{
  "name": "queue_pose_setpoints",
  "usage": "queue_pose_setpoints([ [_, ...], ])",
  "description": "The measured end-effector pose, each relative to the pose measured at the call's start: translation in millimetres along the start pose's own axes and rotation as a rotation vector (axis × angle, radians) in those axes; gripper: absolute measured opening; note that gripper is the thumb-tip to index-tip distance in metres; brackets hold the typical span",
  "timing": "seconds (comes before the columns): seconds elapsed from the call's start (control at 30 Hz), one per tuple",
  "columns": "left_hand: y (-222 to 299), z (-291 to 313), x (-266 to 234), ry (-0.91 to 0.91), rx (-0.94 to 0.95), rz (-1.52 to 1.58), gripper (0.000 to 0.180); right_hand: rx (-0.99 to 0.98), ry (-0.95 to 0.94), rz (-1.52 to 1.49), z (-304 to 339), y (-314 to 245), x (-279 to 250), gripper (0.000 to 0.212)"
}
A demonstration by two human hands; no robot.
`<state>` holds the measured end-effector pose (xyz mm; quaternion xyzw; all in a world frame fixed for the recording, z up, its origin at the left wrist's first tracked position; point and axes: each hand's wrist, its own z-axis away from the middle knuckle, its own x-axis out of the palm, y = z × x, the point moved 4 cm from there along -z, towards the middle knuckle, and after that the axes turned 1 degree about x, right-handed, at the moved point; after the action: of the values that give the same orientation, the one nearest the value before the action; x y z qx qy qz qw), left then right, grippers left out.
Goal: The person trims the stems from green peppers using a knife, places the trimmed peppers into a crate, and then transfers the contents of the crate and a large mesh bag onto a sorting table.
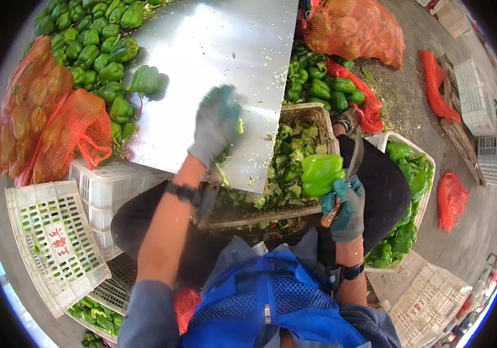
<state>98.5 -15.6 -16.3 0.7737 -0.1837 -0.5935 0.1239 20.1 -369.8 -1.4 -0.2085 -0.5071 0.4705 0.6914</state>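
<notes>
My right hand (346, 207), in a grey and teal glove, is closed around the wooden handle of a knife (355, 153), its blade pointing away from me. A bright green bell pepper (322, 174) rests against the fingers of that same hand, beside the blade. My left hand (218, 119), gloved alike, is over the shiny metal sheet (184, 64); motion smears its fingers. Small green scraps lie by it, and whether it grips any I cannot make out. A single bell pepper (144, 80) sits on the sheet beyond, near the pile of green peppers (95, 55).
Between my knees stands a crate (318, 116) of leafy green trimmings. A white crate (431, 174) of peppers is at my right. Filled red mesh sacks (31, 110) lie left, another mesh sack (353, 29) far right. White plastic crates (57, 243) stand at the left.
</notes>
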Motion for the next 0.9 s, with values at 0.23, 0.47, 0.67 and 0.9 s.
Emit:
queue_pose_setpoints([
  [0.23,140,122,11,-0.476,0.333,0.254,0.068,0.03,0.036,-0.171,-9,-11,-10,0.023],
  [0.47,148,175,-14,-0.321,-0.419,0.759,0.036,0.074,-0.082,0.048,-1,-15,42,0.031],
  [0.67,117,213,1,-0.145,-0.479,0.91,0.037,-0.118,0.081,0.716,-48,69,60,0.048],
  [0.9,123,221,-9,-0.139,-0.218,0.589,0.041,-0.42,0.268,0.406,33,-94,-1,0.042],
])
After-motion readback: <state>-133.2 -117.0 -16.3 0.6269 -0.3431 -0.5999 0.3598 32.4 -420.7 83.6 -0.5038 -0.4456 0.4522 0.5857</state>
